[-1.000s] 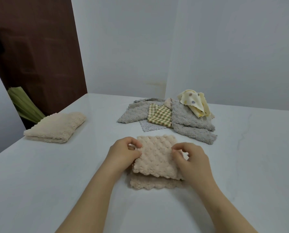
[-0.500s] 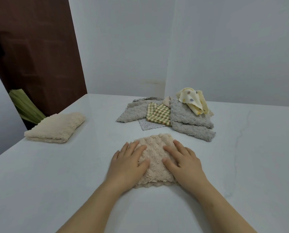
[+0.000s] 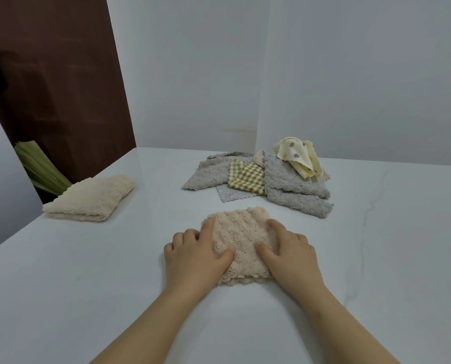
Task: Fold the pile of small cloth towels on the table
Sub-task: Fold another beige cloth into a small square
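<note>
Since pressing the towel (image 3: pixel 241 237) flat, the left hand (image 3: pixel 193 256) had curled at its edge, grip unclear; the right hand (image 3: pixel 290 253) stayed spread; fold likely done.

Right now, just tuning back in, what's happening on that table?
A person is folding towels. Both hands rest on a folded pinkish-beige towel in front of them: the left hand on its left side, the right hand on its right side, thumbs on top, pressing it to the white table. One cream towel lies folded at the far left. A heap of unfolded cloths, grey, checked and dotted yellow, waits behind.
</note>
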`<state>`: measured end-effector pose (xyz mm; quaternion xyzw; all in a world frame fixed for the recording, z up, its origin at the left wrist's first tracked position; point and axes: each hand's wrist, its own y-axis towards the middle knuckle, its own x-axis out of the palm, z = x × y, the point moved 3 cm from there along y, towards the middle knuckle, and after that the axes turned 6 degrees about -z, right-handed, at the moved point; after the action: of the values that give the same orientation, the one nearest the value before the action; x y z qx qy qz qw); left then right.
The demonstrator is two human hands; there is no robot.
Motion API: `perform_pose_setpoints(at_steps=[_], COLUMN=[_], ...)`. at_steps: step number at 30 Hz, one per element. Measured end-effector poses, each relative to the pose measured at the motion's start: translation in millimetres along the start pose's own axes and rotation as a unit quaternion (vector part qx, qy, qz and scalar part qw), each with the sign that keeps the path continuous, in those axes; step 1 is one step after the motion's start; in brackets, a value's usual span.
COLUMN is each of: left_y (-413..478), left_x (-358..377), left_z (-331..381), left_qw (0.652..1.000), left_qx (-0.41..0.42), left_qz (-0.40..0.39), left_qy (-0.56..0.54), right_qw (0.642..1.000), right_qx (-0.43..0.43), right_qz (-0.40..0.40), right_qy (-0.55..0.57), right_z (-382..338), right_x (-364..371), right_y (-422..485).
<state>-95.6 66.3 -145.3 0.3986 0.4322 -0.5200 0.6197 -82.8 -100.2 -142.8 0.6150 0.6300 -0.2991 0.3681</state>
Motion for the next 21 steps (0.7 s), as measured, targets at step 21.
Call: perform_pose_setpoints(at_steps=[21], left_y=[2.8], left_x=[-4.3], left_z=[-6.4], left_qw=[0.927], left_qx=[0.041], left_qz=[-0.032], left_qy=[-0.371], right_qw=[0.98], right_qx=[0.056], right_qz=[-0.001], right_qy=[0.189], right_z=[8.2], right_x=[-0.8], right_y=[4.3])
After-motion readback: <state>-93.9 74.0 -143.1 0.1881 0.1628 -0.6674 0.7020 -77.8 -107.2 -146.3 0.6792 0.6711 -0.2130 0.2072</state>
